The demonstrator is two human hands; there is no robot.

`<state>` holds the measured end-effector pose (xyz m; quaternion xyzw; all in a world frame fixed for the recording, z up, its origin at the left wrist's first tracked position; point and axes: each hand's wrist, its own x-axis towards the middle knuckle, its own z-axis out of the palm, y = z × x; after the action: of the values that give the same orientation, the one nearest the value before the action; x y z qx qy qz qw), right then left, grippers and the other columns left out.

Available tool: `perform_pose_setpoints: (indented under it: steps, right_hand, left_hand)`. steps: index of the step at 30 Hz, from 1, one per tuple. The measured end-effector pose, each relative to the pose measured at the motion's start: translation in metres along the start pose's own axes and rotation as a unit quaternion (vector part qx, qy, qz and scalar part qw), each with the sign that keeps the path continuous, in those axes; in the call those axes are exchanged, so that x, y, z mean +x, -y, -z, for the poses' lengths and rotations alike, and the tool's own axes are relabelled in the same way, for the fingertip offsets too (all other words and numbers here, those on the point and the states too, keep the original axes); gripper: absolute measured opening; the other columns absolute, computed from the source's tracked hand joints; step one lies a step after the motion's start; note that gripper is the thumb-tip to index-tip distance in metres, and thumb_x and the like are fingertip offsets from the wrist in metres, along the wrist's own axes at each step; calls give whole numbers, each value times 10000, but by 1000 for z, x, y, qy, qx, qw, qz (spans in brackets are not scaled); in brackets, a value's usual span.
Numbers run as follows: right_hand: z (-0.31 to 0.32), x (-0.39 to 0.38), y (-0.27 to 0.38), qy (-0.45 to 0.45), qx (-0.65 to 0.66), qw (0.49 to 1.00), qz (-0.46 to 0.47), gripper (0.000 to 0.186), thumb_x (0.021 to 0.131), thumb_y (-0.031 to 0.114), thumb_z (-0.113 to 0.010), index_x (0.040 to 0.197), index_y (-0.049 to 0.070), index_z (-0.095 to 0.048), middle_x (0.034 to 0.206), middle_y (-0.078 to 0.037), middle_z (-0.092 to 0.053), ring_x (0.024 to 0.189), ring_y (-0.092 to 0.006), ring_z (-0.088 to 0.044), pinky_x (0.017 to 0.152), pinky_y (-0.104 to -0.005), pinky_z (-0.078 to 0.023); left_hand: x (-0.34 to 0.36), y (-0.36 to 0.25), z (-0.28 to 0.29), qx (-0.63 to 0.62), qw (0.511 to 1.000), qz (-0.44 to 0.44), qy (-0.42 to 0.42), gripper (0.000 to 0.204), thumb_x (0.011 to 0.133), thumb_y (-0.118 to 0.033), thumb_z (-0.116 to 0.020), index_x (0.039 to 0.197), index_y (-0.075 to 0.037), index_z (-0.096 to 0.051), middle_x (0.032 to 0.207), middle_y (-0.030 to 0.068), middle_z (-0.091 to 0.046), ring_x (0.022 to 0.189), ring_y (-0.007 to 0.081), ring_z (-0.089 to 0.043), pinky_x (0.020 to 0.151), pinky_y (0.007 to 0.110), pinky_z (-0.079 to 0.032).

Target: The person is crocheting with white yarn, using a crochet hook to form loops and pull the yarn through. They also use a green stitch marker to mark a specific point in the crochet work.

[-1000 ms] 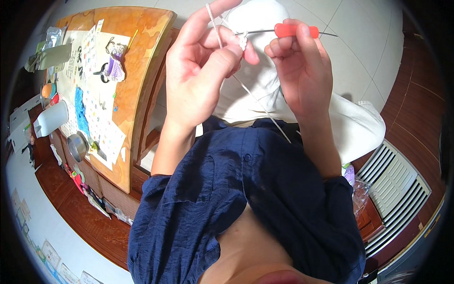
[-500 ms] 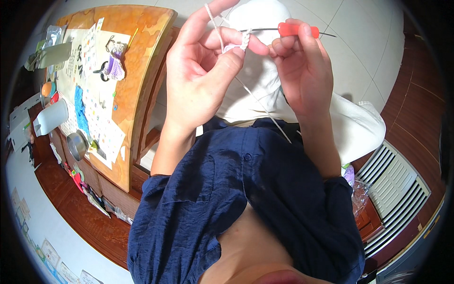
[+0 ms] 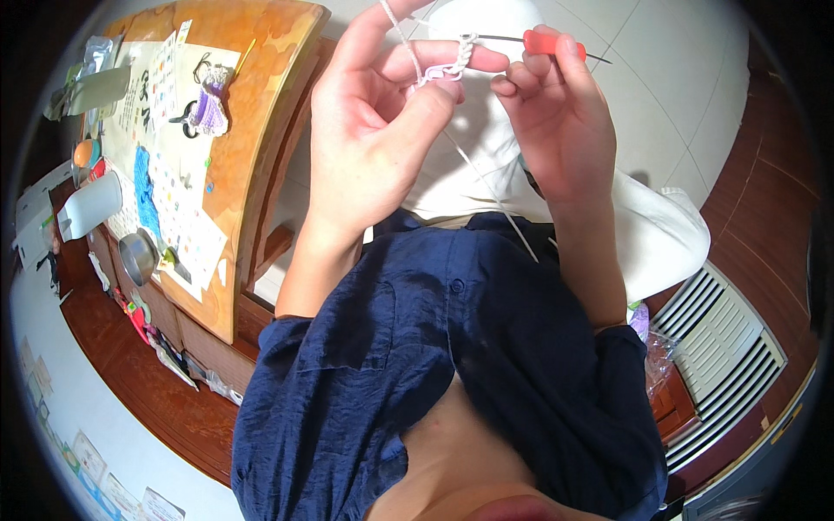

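Observation:
My left hand (image 3: 382,130) pinches a small piece of white and pale pink crochet (image 3: 462,54) between thumb and fingers, its index finger raised with white yarn (image 3: 473,167) draped over it and trailing down toward my lap. My right hand (image 3: 560,122) grips a crochet hook by its red handle (image 3: 543,42); the dark metal shaft reaches left into the top of the stitches. Both hands are raised over my white trousers (image 3: 651,226), close together, my left middle finger stretched toward the right fingertips.
A wooden table (image 3: 274,104) at left holds printed sheets, purple crochet (image 3: 208,108), black scissors (image 3: 184,119), blue yarn (image 3: 145,187), a metal cup (image 3: 137,258) and containers. A pale slatted panel (image 3: 721,330) lies at lower right, beside tiled and dark wooden flooring.
The hook and crochet piece have shifted up and slightly right along with both hands. The short white chain shows more upright at the hook, with a pale pink loop below it.

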<state>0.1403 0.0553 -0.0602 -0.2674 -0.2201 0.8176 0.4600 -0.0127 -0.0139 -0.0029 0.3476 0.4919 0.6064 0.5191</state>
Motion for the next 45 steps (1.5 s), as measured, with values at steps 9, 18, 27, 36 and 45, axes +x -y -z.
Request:
perform_pose_setpoints:
  steps: [9, 18, 27, 36, 45]
  right_hand:
    - [3, 4, 2, 54, 36, 997, -30, 279, 1049, 256, -433, 1141, 34, -574, 878, 10, -579, 807, -126, -531, 827, -325, -450]
    - [2, 8, 5, 107, 67, 989, -80, 294, 1064, 267, -393, 1128, 57, -589, 837, 28, -588, 800, -111, -527, 823, -316, -449]
    - [-3, 4, 7, 111, 43, 990, -78, 312, 1069, 272, -375, 1158, 57, -584, 902, 8, -626, 825, -112, -560, 837, -315, -482]
    - [1, 7, 7, 119, 45, 990, -68, 303, 1069, 274, -374, 1087, 68, -596, 856, 11, -602, 815, -112, -558, 825, -317, -458]
    - [-15, -5, 16, -8, -129, 990, 52, 292, 1054, 265, -395, 1093, 14, -539, 782, -6, -530, 800, -150, -549, 836, -346, -453]
  left_hand:
    - [-1, 2, 1, 16, 999, -30, -6, 556, 930, 41, -549, 1444, 38, -338, 967, 89, -683, 795, 58, -586, 691, 167, -444]
    - [-4, -5, -8, -7, 1000, -19, -12, 555, 934, 54, -543, 1444, 61, -324, 880, 74, -646, 873, 143, -641, 843, 263, -495]
    - [-3, -5, -6, -14, 1000, -8, 5, 550, 928, 69, -523, 1442, 70, -328, 911, 86, -646, 876, 136, -632, 849, 267, -499]
    - [-3, -7, -8, -7, 1000, -1, 3, 548, 929, 59, -531, 1440, 65, -334, 882, 60, -627, 884, 132, -634, 836, 252, -494]
    - [-9, -8, -12, 104, 992, -70, -5, 535, 931, 39, -536, 1432, 64, -350, 893, 62, -640, 857, 102, -620, 787, 203, -458]
